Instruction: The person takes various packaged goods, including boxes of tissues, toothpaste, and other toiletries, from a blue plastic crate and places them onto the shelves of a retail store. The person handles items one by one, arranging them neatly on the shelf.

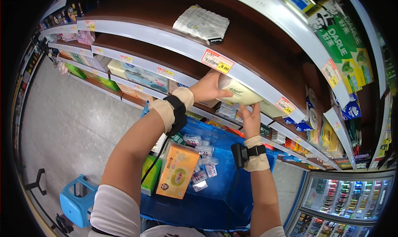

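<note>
Both hands are on a pale yellow-green soft tissue pack (239,93) at the edge of a lower shelf, just under a white price rail (184,44). My left hand (210,88) grips its left side, thumb along the front and fingers partly hidden behind the rail. At the pack's lower right, my right hand (251,117) holds it with bent fingers. Below my arms stands a blue crate (226,199). Inside it lie an orange tissue pack (177,170), a green pack (151,172) and several small white packets (203,162).
On the brown shelf (137,13) above lies a white wrapped pack (202,23). Green toothpaste packs (338,46) hang at the right. A blue stool (78,197) stands on the grey floor (74,125) at left, and a glass-door drinks fridge (344,195) at lower right.
</note>
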`<act>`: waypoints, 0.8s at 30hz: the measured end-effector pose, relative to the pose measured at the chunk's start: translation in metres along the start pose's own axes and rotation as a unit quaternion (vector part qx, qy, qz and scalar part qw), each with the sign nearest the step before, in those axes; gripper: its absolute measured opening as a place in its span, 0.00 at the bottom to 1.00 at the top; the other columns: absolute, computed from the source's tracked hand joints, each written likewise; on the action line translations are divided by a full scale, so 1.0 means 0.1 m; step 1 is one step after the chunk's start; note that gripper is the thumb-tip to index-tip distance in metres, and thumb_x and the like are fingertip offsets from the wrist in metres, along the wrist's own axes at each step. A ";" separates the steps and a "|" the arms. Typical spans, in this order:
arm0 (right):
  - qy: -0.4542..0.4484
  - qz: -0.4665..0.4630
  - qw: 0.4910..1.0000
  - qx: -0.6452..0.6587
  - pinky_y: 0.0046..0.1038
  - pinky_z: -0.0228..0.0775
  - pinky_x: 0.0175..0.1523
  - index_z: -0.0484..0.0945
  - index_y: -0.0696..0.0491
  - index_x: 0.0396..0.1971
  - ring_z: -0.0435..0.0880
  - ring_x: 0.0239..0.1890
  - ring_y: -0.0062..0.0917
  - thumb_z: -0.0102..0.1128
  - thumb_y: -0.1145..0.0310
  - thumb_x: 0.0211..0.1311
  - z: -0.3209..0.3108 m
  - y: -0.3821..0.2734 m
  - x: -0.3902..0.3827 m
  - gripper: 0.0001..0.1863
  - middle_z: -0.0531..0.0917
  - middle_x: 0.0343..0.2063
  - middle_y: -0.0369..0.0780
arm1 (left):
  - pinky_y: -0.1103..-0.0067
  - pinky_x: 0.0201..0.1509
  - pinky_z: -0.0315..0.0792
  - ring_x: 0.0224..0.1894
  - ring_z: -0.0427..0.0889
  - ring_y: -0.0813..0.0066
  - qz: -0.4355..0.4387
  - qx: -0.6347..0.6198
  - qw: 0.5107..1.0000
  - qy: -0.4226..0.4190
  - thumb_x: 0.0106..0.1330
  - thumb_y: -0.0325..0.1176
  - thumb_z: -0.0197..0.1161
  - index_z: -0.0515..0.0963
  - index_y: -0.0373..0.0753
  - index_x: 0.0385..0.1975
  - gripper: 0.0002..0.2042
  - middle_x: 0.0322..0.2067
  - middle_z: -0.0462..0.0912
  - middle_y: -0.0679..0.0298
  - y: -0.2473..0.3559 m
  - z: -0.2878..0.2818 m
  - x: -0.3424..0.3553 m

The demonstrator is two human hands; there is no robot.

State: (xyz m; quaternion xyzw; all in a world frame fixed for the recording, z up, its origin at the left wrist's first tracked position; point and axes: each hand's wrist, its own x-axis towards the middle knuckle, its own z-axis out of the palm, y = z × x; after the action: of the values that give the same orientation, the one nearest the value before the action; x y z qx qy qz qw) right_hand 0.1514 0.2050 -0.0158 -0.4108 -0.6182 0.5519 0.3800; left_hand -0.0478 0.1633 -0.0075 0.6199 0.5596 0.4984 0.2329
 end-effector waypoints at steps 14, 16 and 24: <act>0.036 -0.040 0.995 -0.080 0.28 0.68 0.48 0.53 0.61 0.56 0.72 0.45 0.26 0.52 0.72 0.54 0.16 0.03 0.15 0.29 0.65 0.52 0.44 | 0.74 0.51 0.65 0.46 0.72 0.56 -0.036 0.082 0.994 -0.056 0.50 0.40 0.62 0.69 0.32 0.45 0.25 0.42 0.73 0.47 -0.32 -0.14 0.23; 0.041 -0.021 0.996 -0.077 0.28 0.67 0.48 0.54 0.61 0.55 0.71 0.46 0.26 0.53 0.72 0.54 0.15 0.04 0.18 0.29 0.65 0.51 0.44 | 0.73 0.51 0.64 0.46 0.72 0.54 -0.018 0.067 0.997 -0.041 0.50 0.39 0.62 0.68 0.31 0.45 0.25 0.42 0.73 0.46 -0.34 -0.11 0.22; 0.045 -0.030 0.997 -0.059 0.28 0.65 0.50 0.56 0.58 0.54 0.69 0.46 0.26 0.53 0.72 0.53 0.20 0.09 0.23 0.28 0.65 0.50 0.42 | 0.72 0.50 0.65 0.45 0.72 0.52 0.005 0.109 0.994 -0.009 0.50 0.41 0.60 0.70 0.30 0.43 0.24 0.41 0.73 0.44 -0.38 -0.08 0.24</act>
State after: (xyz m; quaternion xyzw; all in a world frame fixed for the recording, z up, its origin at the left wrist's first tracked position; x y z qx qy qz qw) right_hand 0.1254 0.2192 -0.0259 -0.4378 -0.6441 0.4838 0.3993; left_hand -0.0748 0.1937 -0.0276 0.6488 0.6053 0.4300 0.1664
